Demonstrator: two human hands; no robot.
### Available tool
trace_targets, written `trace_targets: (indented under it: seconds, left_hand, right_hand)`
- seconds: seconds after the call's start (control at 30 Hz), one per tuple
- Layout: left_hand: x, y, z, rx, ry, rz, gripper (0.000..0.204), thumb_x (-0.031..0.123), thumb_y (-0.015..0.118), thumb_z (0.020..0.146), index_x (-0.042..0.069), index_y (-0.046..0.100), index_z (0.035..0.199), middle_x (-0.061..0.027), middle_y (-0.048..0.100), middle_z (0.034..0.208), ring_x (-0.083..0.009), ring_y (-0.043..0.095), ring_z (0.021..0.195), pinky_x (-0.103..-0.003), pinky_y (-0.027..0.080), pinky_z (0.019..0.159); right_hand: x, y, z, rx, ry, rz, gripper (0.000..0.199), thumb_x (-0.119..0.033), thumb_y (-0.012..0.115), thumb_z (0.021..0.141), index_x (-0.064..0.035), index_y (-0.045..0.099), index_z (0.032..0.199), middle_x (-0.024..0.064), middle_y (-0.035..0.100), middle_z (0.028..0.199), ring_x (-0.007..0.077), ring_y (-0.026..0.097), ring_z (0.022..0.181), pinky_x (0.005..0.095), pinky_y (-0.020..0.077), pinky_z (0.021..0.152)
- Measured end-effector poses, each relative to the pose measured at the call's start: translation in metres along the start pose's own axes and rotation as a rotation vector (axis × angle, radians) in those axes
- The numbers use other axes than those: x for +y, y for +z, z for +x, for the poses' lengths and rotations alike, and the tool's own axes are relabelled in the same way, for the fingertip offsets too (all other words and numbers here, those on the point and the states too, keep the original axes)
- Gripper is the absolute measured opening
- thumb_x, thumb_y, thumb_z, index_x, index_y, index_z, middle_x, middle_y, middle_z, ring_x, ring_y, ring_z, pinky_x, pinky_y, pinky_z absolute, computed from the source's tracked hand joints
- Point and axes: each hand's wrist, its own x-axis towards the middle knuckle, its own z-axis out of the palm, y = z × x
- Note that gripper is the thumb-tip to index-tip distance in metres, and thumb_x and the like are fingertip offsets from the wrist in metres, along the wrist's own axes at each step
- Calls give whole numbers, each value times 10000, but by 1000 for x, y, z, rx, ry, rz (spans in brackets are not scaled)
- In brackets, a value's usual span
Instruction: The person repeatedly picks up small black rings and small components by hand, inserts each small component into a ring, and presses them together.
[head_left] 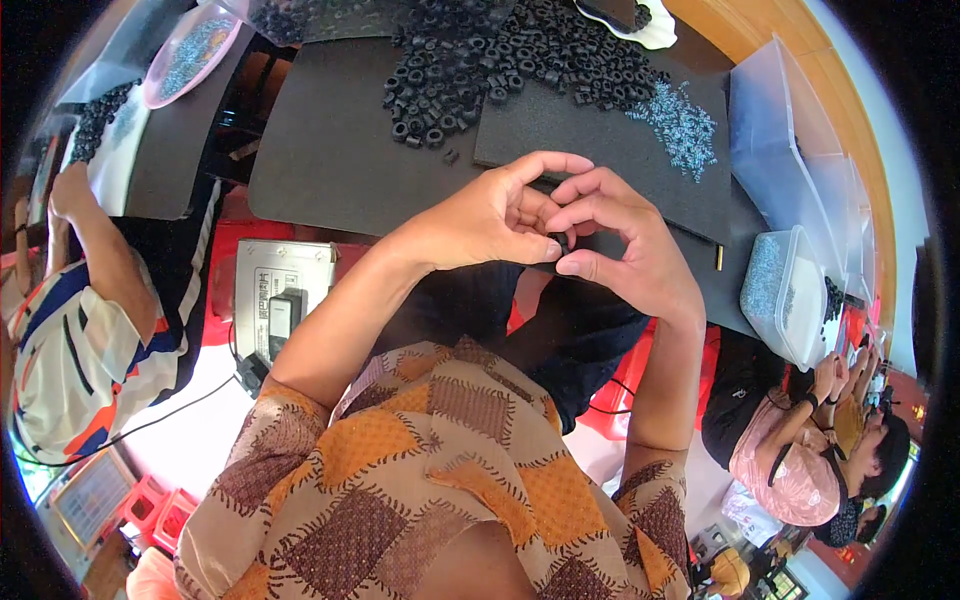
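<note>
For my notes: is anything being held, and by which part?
A black piece, held between the left hand and right hand; mostly covered, so the gripped part cannot be told.

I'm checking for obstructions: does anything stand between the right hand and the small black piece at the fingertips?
Nothing visible does: the right hand has the small black piece between thumb and fingers. The left hand is close against it too, and fingers partly hide it.
</note>
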Motion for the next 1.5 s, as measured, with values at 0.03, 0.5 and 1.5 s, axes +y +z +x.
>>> trace_targets:
  seconds: [0.03, 0.5, 1.5]
  left_hand:
    - [1, 0, 0, -4, 1, 15, 750, -20, 665, 810, 62, 325, 1473, -110, 679, 1066, -118, 636, 951, -290, 516, 857]
    - [6, 2, -1, -27, 20, -39, 795, -52, 669, 789, 30, 293, 1484, -142, 565, 1287, -152, 609, 1086, -297, 506, 923]
    - [-7, -1, 3, 1, 55, -69, 697, 50, 735, 841, -10, 379, 1438, -143, 591, 1269, -159, 614, 1095, -296, 510, 922]
  right_hand:
    - [-1, 0, -1, -10, 15, -7, 313, -132, 796, 736, -49, 687, 1018, 80, 557, 1135, 200, 593, 977, 321, 499, 843]
    - [6, 22, 0, -32, -119, -33, 576, -427, 731, 815, -44, 627, 1232, 153, 504, 1332, 301, 499, 1239, 417, 385, 1044]
    - [10, 30, -4, 130, -35, -43, 415, -186, 787, 736, -71, 688, 1123, 87, 564, 1311, 238, 564, 1139, 323, 459, 862]
